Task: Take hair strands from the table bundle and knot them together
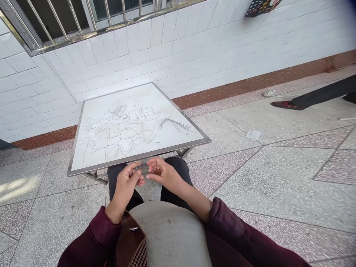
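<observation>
My left hand (128, 181) is in front of the table's near edge, thumb and forefinger pinched on a thin strand (134, 165), wire or thread, that barely shows. Facing it, my right hand (164, 175) has thumb and forefinger apart, with nothing visible between them. Many thin dark bent strands (119, 135) lie in zigzag rows over the white tabletop (91, 107). A tangled clump (118, 110) is toward the back of these rows. On the right part of the top rests a bundle of straighter strands (175, 124).
The metal-edged table stands against a white tiled wall (155, 55) below a barred window (91, 22). My knees are under its near edge. A person's leg and shoe (286, 105) show at right. White paper (253, 134) lies on the speckled floor (278, 167).
</observation>
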### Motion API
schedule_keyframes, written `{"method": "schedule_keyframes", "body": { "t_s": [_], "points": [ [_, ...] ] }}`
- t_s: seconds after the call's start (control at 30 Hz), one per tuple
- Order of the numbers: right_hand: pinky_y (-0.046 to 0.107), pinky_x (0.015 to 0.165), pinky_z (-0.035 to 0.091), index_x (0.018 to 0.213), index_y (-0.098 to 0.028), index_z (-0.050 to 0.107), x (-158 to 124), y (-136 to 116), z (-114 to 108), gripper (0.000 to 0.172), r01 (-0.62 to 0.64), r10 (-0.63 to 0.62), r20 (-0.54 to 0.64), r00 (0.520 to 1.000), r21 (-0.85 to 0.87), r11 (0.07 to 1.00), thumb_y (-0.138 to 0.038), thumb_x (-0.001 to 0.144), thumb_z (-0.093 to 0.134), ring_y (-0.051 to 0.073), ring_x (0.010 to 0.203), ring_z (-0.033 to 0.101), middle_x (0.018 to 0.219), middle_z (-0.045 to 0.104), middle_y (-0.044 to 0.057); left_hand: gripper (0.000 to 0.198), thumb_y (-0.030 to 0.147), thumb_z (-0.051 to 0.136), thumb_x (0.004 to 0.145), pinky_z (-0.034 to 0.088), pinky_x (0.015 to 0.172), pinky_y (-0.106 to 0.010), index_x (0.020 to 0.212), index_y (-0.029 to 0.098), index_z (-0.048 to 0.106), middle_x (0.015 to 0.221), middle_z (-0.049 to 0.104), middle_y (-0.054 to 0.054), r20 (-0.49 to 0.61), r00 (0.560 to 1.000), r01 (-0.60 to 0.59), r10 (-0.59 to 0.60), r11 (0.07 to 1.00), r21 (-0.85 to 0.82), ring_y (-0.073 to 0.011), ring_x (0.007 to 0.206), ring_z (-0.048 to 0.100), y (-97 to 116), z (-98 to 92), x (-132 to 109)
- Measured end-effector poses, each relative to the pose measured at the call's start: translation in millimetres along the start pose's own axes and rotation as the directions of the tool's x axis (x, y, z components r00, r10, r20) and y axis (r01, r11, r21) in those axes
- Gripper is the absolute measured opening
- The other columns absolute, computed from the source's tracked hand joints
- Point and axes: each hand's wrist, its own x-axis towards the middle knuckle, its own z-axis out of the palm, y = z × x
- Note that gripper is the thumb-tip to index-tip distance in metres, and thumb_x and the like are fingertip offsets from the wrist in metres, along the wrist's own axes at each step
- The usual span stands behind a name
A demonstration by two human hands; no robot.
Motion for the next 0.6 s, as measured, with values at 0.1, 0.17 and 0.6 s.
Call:
{"method": "schedule_keyframes", "body": {
  "t_s": [0.1, 0.17, 0.6],
  "points": [
    [0.027, 0.063, 0.051, 0.112, -0.022, 0.052, 0.5, 1.3, 3.5, 0.048, -0.02, 0.023, -0.024, 0.999, 0.096, 0.995, -0.024, 0.07, 0.075, 0.01, 0.067, 0.057, 0.091, 0.056, 0.0, 0.053, 0.044, 0.074, 0.075, 0.056, 0.06, -0.026, 0.118, 0.015, 0.062, 0.071, 0.066, 0.0, 0.032, 0.999, 0.01, -0.01, 1.0, -0.001, -0.0146, 0.062, 0.068, -0.1, 0.5, 0.3],
    [0.027, 0.064, 0.052, 0.121, -0.024, 0.046, 1.1, 1.1, 4.8, 0.063, -0.024, 0.035, -0.051, 0.998, 0.192, 0.981, -0.023, 0.067, 0.077, 0.01, 0.071, 0.059, 0.105, 0.055, 0.003, 0.053, 0.044, 0.074, 0.075, 0.056, 0.061, -0.026, 0.119, 0.015, 0.062, 0.071, 0.066, 0.0, 0.037, 0.999, 0.009, -0.009, 1.0, 0.001, -0.014, 0.062, 0.067, -1.3, 0.5, 1.2],
    [0.027, 0.067, 0.05, 0.102, -0.019, 0.059, -0.1, 0.5, 8.5, 0.037, -0.181, 0.14, 0.117, 0.983, 0.528, 0.829, -0.036, 0.074, 0.077, 0.01, 0.065, 0.059, 0.075, 0.063, -0.004, 0.058, 0.041, 0.072, 0.079, 0.057, 0.066, -0.029, 0.129, 0.016, 0.057, 0.072, 0.067, -0.001, 0.102, 0.995, -0.011, 0.005, 0.998, 0.059, -0.0167, 0.067, 0.069, 1.5, 2.1, -1.1]
  ]
}}
